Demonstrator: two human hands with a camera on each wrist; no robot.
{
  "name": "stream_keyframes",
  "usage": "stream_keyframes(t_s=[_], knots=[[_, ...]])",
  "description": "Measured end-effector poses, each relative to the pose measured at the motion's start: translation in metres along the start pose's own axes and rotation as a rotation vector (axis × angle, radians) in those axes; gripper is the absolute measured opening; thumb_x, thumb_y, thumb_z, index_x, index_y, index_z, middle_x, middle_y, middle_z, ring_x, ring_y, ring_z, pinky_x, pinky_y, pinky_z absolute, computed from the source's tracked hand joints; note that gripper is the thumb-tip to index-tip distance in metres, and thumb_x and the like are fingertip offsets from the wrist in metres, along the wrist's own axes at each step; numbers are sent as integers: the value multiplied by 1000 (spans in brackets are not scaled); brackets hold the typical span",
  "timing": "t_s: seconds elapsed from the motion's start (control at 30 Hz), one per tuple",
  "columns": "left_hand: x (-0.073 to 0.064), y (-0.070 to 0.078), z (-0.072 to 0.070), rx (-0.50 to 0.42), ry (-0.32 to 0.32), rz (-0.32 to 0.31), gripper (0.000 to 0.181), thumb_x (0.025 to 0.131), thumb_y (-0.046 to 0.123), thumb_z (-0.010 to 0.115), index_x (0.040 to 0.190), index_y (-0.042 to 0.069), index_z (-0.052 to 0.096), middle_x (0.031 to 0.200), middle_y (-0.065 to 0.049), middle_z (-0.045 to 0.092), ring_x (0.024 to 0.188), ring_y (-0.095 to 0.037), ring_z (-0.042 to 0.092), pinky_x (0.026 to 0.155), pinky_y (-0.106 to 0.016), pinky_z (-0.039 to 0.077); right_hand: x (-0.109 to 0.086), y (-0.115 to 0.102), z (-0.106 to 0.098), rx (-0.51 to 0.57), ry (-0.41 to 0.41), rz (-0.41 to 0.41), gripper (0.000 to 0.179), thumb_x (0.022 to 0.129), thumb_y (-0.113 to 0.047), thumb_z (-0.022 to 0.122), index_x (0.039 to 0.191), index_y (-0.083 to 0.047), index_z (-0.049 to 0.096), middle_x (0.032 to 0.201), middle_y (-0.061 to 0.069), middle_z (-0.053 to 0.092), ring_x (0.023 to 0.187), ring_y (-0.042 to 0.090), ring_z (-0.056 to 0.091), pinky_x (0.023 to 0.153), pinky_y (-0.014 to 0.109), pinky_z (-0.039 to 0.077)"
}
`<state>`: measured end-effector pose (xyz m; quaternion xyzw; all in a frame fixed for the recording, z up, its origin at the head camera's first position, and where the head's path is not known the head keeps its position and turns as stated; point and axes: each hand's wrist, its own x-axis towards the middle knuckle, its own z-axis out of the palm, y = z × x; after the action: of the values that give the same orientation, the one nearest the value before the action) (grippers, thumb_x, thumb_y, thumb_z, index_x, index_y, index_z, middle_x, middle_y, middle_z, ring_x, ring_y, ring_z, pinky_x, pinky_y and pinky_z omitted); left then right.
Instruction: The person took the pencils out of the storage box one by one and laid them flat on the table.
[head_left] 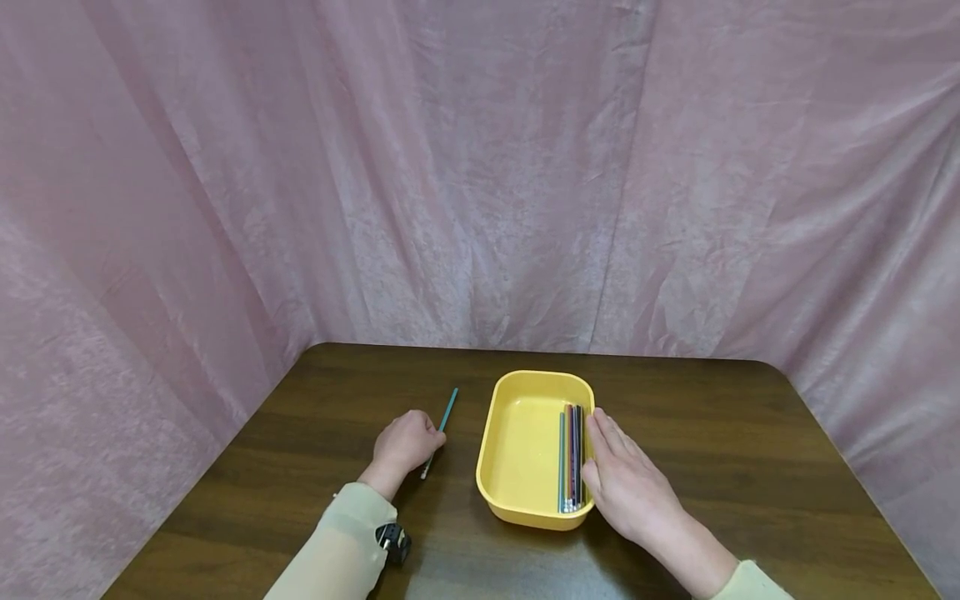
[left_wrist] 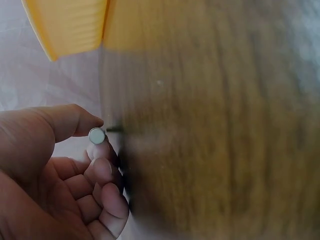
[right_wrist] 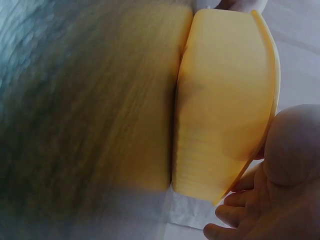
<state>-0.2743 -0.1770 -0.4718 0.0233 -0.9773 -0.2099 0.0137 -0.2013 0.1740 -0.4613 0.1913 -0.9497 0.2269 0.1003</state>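
A teal pencil (head_left: 448, 410) with a white eraser end slants on the left part of the table. My left hand (head_left: 408, 440) pinches it around its middle, thumb on one side and fingers on the other. In the left wrist view the round white eraser (left_wrist: 97, 135) points at the camera between thumb and fingertips. My right hand (head_left: 628, 475) rests at the right rim of a yellow tray (head_left: 525, 517), its fingers extended along the outer side. Inside the tray, several pencils (head_left: 572, 458) lie side by side against the right wall, eraser ends nearest me.
Dark wooden table (head_left: 712, 417) lies under everything, with rounded far corners. Pink curtains (head_left: 525, 167) hang behind and at both sides of it. A small black device (head_left: 393, 542) is strapped at the left sleeve.
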Motion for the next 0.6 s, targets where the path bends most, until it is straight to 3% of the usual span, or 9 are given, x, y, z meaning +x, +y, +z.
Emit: stream_keyframes(t_s=[0.23,0.6], knots=[[0,3,0,17,-11,-7,46,94,22,76,57,18,48,55,6,39,55,-16,42,54,-33,31,0,-1,-1,-4,1,-1,62,109,-15,52,163,11,39,175,27,31,161,45,33,126,58,32],[2,4,1,45,-21,-25,41,94,23,76,59,17,53,58,5,47,58,-17,48,56,-35,37,0,0,0,-2,-4,5,64,108,-16,52,164,11,38,175,26,31,160,45,34,126,59,33]])
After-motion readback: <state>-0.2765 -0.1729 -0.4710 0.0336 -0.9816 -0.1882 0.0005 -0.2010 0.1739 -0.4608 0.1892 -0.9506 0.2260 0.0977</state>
